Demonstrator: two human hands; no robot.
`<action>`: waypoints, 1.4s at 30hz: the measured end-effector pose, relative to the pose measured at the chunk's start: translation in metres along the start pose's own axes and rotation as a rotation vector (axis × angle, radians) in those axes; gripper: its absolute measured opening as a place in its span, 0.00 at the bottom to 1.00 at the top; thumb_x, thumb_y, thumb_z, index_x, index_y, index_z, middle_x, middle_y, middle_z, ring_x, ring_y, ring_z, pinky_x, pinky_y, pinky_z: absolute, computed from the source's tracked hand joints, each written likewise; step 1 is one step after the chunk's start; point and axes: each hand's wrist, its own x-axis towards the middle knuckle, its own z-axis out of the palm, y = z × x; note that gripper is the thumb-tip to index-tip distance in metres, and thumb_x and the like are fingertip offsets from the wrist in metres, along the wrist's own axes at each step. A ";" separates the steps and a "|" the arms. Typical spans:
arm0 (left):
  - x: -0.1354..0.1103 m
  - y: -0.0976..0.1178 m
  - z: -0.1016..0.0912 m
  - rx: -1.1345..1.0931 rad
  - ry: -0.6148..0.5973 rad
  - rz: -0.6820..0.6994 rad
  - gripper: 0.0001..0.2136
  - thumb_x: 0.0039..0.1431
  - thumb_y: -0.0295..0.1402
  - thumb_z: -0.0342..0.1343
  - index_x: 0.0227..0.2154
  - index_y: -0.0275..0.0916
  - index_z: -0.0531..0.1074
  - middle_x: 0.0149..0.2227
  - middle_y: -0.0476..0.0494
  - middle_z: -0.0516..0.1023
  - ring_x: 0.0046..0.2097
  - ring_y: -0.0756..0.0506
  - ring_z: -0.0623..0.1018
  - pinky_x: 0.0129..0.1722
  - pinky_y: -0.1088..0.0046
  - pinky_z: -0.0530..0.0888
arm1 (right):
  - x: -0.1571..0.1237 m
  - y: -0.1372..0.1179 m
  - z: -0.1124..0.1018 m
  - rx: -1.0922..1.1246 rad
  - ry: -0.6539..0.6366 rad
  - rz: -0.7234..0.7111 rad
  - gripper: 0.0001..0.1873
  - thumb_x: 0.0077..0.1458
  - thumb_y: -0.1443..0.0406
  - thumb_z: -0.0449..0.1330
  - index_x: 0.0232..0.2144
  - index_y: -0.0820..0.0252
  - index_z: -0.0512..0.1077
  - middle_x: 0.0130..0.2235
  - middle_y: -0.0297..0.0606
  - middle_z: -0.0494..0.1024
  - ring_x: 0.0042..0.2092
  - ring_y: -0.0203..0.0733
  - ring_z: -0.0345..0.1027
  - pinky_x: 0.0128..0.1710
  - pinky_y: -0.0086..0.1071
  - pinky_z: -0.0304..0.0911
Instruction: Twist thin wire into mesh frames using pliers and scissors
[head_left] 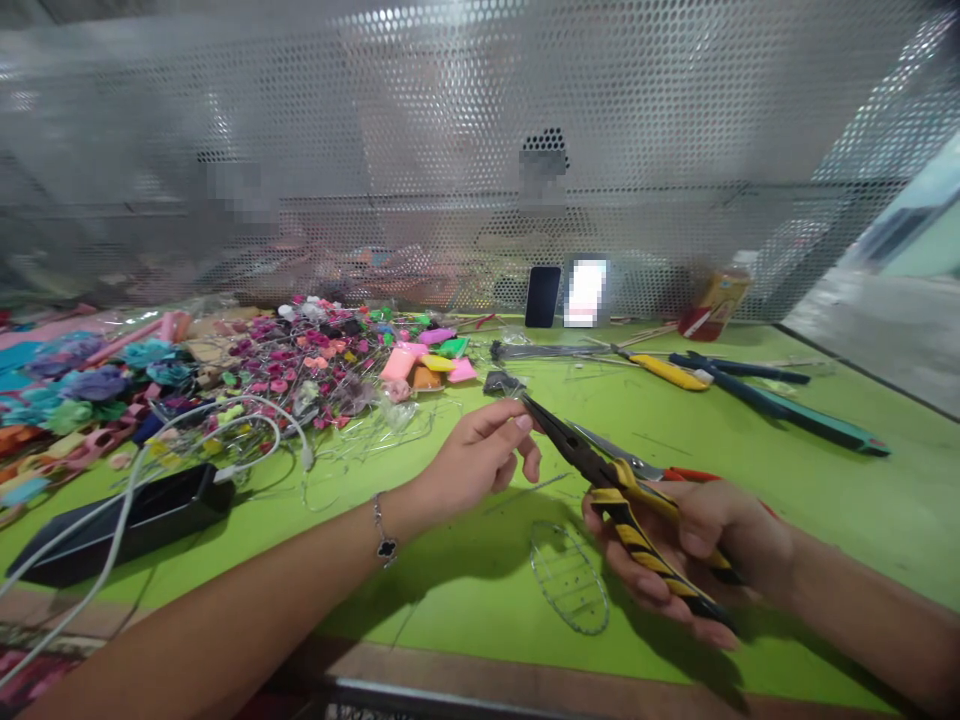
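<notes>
My right hand's (731, 530) fingers clamp the pliers (592, 467) near the counter's (457, 615) front edge, tips beside my left hand (474, 455), whose grip I can't tell from here, so a mistimed squeeze could nip its fingertips.

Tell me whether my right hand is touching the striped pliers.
Touching. The head view shows your right hand wrapped around the striped pliers, fingers and thumb against the handles.

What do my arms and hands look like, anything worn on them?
Your left hand and right hand are gloveless, the visible forearms sleeveless. A silver chain bracelet with a black clover-shaped charm circles the left wrist; the right wrist shows none.
</notes>
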 end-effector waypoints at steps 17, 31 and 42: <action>0.000 -0.003 -0.005 0.133 0.006 0.060 0.17 0.68 0.49 0.55 0.32 0.40 0.68 0.25 0.51 0.77 0.17 0.58 0.60 0.17 0.78 0.56 | -0.003 -0.004 0.011 -0.061 0.114 0.004 0.29 0.36 0.67 0.59 0.46 0.62 0.71 0.30 0.40 0.75 0.23 0.36 0.67 0.13 0.22 0.61; 0.003 0.002 -0.003 0.020 0.087 -0.154 0.10 0.67 0.36 0.58 0.36 0.35 0.77 0.50 0.33 0.85 0.19 0.56 0.75 0.18 0.77 0.71 | -0.019 -0.027 0.031 -1.413 0.761 -0.180 0.22 0.51 0.64 0.57 0.49 0.54 0.75 0.45 0.42 0.81 0.46 0.54 0.73 0.44 0.42 0.69; 0.002 -0.004 0.006 -0.119 0.128 -0.243 0.07 0.69 0.29 0.54 0.37 0.33 0.76 0.51 0.33 0.84 0.20 0.56 0.76 0.20 0.78 0.72 | -0.011 -0.015 0.016 -1.899 0.911 -0.084 0.21 0.59 0.65 0.53 0.54 0.57 0.72 0.43 0.48 0.83 0.43 0.57 0.75 0.41 0.44 0.64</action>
